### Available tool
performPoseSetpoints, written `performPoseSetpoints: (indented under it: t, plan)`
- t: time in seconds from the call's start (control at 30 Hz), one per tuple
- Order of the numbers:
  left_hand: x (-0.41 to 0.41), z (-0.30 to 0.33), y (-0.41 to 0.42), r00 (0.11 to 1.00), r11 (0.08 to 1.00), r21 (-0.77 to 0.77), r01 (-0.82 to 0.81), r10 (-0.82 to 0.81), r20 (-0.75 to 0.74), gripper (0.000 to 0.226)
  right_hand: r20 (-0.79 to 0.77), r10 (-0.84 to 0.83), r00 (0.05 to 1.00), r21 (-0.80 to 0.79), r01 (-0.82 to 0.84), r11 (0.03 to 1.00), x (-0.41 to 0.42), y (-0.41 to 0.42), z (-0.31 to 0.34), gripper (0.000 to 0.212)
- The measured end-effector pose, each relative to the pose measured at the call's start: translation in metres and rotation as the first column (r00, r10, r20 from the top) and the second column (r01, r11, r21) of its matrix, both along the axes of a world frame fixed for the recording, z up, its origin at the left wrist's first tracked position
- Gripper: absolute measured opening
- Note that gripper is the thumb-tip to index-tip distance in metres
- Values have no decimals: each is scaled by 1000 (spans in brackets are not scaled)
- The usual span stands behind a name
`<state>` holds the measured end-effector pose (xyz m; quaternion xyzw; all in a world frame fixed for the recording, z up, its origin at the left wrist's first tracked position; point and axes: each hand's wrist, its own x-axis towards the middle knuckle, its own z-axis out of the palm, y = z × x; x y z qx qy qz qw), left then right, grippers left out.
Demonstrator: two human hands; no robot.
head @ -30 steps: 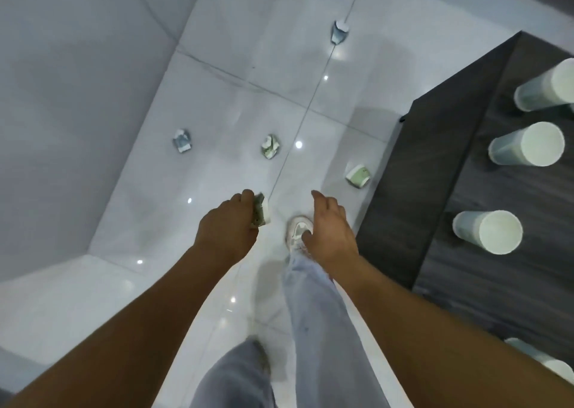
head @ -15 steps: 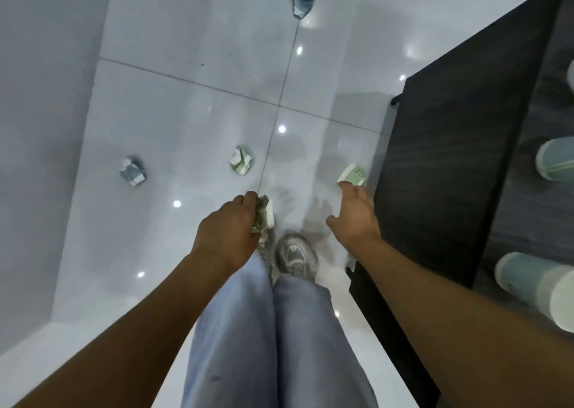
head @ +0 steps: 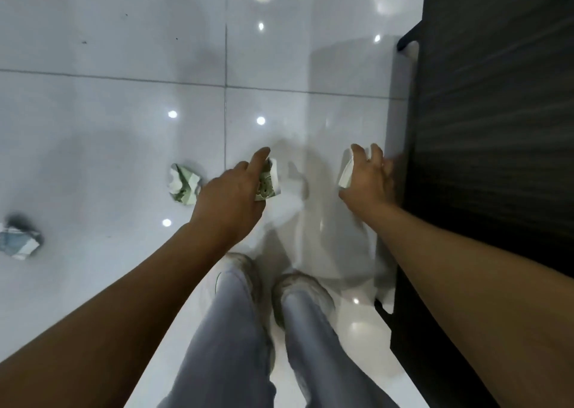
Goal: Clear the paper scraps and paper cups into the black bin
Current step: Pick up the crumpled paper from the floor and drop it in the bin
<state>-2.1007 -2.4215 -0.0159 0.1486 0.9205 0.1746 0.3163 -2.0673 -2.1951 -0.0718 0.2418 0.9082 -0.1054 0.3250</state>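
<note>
The left hand (head: 231,198) is curled shut around a crumpled paper scrap (head: 267,184), green and white, with most of the wad poking out past the thumb side. The right hand (head: 368,179) is spread over a second scrap (head: 346,171) right next to the dark cabinet (head: 497,128). The fingers are bent down over it, but whether it's actually pinched yet or only touched can't be made out, since just a white edge shows at the thumb and there's some motion blur.

So the step in hand looks like floor pickup: one scrap is already carried and another is being grabbed. The next move probably calls for the right fingers to be closed properly around that wad and lifted clear of the cabinet side, which is very close.

Further out, two more scraps are left lying on the glossy white floor (head: 108,128): a green-and-white one (head: 184,185) just beside the left hand, and a bluish one (head: 20,242) well off to the left edge. Those will need collecting too. No cups and no black bin can be seen from here, so the dump-off spot will have to be found after. A fair bit of the job still seems undone.
</note>
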Motion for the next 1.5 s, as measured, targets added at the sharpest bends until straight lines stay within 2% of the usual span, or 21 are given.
performPoseSetpoints:
  t: [0.1, 0.27, 0.37, 0.47, 0.6, 0.77, 0.9, 1.1, 1.3, 1.5]
  plan:
    - [-11, -25, 7, 999, 999, 12, 40, -40, 1, 79, 46, -23, 999, 13, 23, 1000, -1, 4, -24, 85]
    - [-11, -45, 8, 998, 998, -4, 60, -60, 5, 68, 8, -20, 1000, -45, 20, 999, 4, 2, -38, 75]
    - [-9, -44, 1, 998, 998, 11, 54, -55, 27, 60, -31, -34, 999, -69, 31, 997, 2, -8, -33, 61]
    - [-6, -20, -13, 998, 998, 60, -4, 0, 59, 53, -26, -18, 999, -112, 15, 994, 1, -27, -8, 63]
    - [6, 55, -33, 994, 997, 32, -70, 67, 82, 51, -5, 103, 995, -137, -103, 985, 7, -59, 71, 68]
    - [27, 194, -50, 989, 994, -64, -90, 96, 111, 56, 2, 240, 971, -181, -236, 955, 21, -99, 223, 71]
    - [37, 315, -49, 990, 992, -86, -96, 104, 93, 62, -40, 243, 969, -204, -246, 948, 37, -113, 354, 70]
    - [66, 466, -37, 996, 991, -104, -85, 87, 11, 56, -128, 218, 968, -200, -240, 950, 76, -113, 517, 71]
    - [134, 535, -27, 996, 993, -67, 92, -92, 3, 62, -165, 72, 984, -157, -98, 983, 145, -108, 597, 66]
    - [210, 579, -36, 931, 930, -66, 360, -363, -39, 73, -132, -113, 985, -126, 96, 987, 243, -120, 639, 71]
